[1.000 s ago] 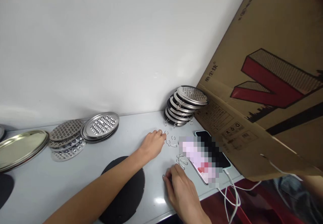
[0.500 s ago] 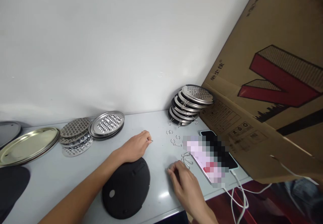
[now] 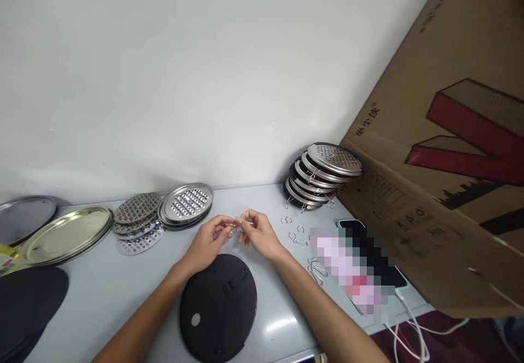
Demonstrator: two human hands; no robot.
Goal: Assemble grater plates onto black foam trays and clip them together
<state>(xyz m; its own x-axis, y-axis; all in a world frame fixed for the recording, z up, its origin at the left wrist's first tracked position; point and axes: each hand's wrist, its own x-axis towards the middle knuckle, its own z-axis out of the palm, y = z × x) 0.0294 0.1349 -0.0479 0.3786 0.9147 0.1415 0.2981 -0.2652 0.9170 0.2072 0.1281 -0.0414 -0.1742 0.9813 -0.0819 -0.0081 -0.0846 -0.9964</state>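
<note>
My left hand [image 3: 209,242] and my right hand [image 3: 258,234] meet above the middle of the table, fingertips almost touching. Both pinch thin metal wire pieces [image 3: 234,224], of which a small loop shows; their exact shape is hard to make out. Just below my hands lies a round black disc [image 3: 219,311] with a pale round spot and a narrow black clip-like part on it. To the right of my right hand, small wire rings [image 3: 300,229] and bent wire loops [image 3: 317,271] are scattered on the table.
A tilted stack of round grater discs [image 3: 333,158] stands at the back right, beside a large cardboard box [image 3: 393,210]. Further left are loose grater plates [image 3: 137,208], silver grater discs [image 3: 190,202] and gold lids [image 3: 67,234]. Two phones [image 3: 370,254] with white cables lie at the right.
My right hand has moved up and left from near the wire loops to meet my left hand. My view has shifted a little, so the table's things appear further right.
</note>
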